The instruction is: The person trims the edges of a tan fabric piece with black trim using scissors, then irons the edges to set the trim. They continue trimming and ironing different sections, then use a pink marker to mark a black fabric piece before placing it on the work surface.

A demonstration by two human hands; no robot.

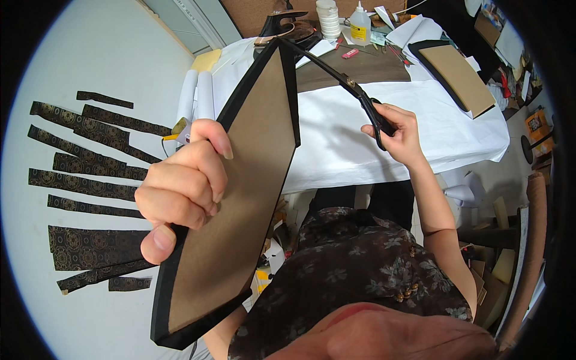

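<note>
Left of the white-covered table (pixel 468 138), dark brocade-like strips (pixel 90 184) line a pale surface (pixel 96 54); before it, the left hand (pixel 183 186) clamps a tilted, black-edged brown board (pixel 240 198); at the table's back, a translucent bottle (pixel 360 27) (yellow-labelled); over it, the right hand (pixel 401 135) grips black scissors (pixel 359 90).

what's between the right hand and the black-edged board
In the head view, black scissors reach from the right hand toward the top corner of the black-edged board; white table covering shows behind.
</note>
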